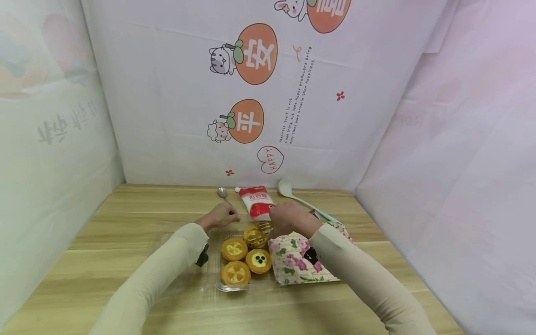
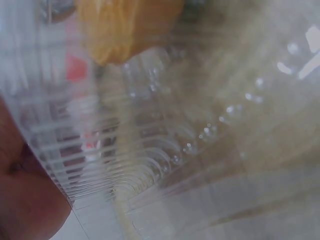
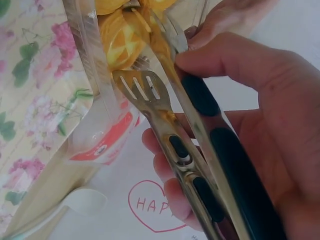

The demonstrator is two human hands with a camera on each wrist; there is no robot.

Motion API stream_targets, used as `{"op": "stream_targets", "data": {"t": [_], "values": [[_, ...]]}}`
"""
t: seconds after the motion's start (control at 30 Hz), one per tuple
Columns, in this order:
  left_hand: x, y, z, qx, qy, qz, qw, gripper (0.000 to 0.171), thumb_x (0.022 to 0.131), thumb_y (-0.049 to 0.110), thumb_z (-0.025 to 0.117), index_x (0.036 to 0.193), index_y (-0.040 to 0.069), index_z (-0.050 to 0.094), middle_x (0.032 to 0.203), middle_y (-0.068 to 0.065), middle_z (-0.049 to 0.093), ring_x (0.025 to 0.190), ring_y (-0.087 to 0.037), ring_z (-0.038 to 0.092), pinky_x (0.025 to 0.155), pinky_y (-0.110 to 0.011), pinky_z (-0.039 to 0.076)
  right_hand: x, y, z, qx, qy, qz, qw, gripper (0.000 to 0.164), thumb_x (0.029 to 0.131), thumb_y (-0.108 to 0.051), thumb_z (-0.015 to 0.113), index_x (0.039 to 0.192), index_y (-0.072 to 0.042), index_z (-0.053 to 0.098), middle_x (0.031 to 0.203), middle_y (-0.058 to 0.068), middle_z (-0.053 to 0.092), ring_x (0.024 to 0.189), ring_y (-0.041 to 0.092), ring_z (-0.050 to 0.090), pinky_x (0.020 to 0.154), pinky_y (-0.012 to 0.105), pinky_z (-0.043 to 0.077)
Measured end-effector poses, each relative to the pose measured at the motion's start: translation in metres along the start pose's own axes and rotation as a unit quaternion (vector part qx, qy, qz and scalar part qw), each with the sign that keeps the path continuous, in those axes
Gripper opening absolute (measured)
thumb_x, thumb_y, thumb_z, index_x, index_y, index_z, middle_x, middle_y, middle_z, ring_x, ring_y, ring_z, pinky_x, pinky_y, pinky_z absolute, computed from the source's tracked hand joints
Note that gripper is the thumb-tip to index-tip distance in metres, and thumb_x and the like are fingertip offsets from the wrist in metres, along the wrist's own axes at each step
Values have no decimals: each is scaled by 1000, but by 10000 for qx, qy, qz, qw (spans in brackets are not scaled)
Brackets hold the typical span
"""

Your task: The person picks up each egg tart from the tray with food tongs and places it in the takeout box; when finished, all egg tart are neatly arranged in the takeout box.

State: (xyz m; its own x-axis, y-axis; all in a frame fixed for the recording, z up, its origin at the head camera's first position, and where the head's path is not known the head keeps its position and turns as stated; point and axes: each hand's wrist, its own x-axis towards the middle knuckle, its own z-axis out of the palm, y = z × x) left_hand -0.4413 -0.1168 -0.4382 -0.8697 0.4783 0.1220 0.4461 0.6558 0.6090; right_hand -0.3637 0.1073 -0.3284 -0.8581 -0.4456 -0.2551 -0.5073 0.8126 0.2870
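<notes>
My right hand (image 1: 290, 218) grips metal tongs (image 3: 201, 132) with slotted heads and dark green pads. The tong heads stand apart, close over an egg tart (image 3: 125, 42) at the far end of a clear plastic box (image 1: 230, 288). Other tarts lie in the box: one with dark berries (image 1: 258, 261) and others with yellow fruit pieces (image 1: 234, 249). At the box's far left corner, my left hand (image 1: 219, 216) holds the clear plastic edge with curled fingers. Ridged clear plastic fills most of the left wrist view, with part of that hand at the left.
Right beside the box lies a flower-patterned tray (image 1: 299, 265). Behind are a small metal spoon (image 1: 222, 192), a red and white pouch (image 1: 256, 199) and a pale ladle (image 1: 285, 188). White printed sheeting (image 1: 176, 116) walls the wooden table's back and sides.
</notes>
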Motion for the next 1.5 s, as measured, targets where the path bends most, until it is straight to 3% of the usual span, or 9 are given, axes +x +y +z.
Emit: {"op": "stream_targets", "data": {"t": [0.1, 0.27, 0.37, 0.47, 0.57, 0.73, 0.97, 1.17, 1.5], "values": [[1, 5, 1, 40, -58, 1, 10000, 20, 96, 12, 62, 84, 3, 75, 69, -6, 65, 59, -11, 44, 57, -25, 38, -8, 11, 0, 416, 16, -69, 9991, 46, 81, -51, 73, 60, -19, 48, 56, -7, 38, 51, 9, 33, 50, 28, 31], [1, 13, 0, 251, -82, 91, 9996, 20, 96, 12, 62, 84, 2, 75, 70, -7, 66, 60, -11, 45, 58, -25, 39, -28, 41, 2, 1491, 367, 42, 9881, 27, 84, -37, 72, 86, -11, 67, 74, -1, 61, 59, 10, 47, 58, 30, 41], [0, 14, 0, 320, -52, 91, 9994, 21, 97, 12, 61, 85, 1, 74, 69, -7, 64, 60, -11, 44, 58, -25, 38, -40, 66, 14, 1860, 696, 245, 9798, 25, 85, -34, 71, 86, -10, 66, 75, 0, 59, 59, 12, 46, 56, 31, 40], [-1, 13, 1, 271, -68, -15, 9996, 22, 97, 12, 61, 85, -1, 73, 63, -2, 57, 58, -10, 42, 56, -25, 36, -55, 89, 34, 2144, 963, 576, 9703, 28, 84, -33, 69, 72, -13, 55, 60, 0, 44, 51, 13, 35, 49, 30, 32], [-3, 10, 2, 206, -43, -17, 9998, 22, 96, 12, 61, 83, -2, 73, 59, 2, 51, 56, -11, 41, 55, -25, 36, -70, 112, 60, 2486, 1094, 950, 9577, 30, 86, -33, 68, 70, -13, 52, 57, -2, 42, 48, 12, 34, 47, 29, 32], [-4, 5, 4, 286, 116, 160, 9994, 19, 95, 11, 63, 80, 3, 74, 71, 0, 60, 62, -11, 46, 59, -27, 40, -94, 156, 109, 2967, 1105, 1566, 9356, 32, 87, -33, 67, 71, -11, 50, 59, -1, 45, 49, 13, 38, 47, 30, 34], [-2, 8, 4, 302, 133, 133, 9994, 19, 95, 12, 64, 81, 4, 74, 82, -5, 66, 70, -14, 53, 65, -29, 45, -118, 205, 161, 3234, 1146, 2098, 9156, 33, 90, -31, 63, 70, -9, 50, 55, -1, 42, 46, 13, 38, 45, 31, 36], [-3, 11, 3, 394, 127, 131, 9991, 18, 95, 13, 64, 82, 4, 73, 83, -5, 66, 72, -14, 55, 66, -29, 47, -119, 218, 189, 3518, 1041, 2385, 8992, 28, 86, -25, 57, 63, -13, 46, 53, -3, 41, 44, 12, 38, 44, 29, 36], [-2, 11, 4, 415, 169, 182, 9988, 19, 95, 14, 64, 82, 3, 72, 79, -4, 64, 68, -13, 52, 63, -28, 44, -118, 215, 213, 3253, 917, 2493, 9075, 24, 82, -26, 61, 68, -10, 49, 62, 5, 51, 47, 16, 47, 44, 31, 41]]}}
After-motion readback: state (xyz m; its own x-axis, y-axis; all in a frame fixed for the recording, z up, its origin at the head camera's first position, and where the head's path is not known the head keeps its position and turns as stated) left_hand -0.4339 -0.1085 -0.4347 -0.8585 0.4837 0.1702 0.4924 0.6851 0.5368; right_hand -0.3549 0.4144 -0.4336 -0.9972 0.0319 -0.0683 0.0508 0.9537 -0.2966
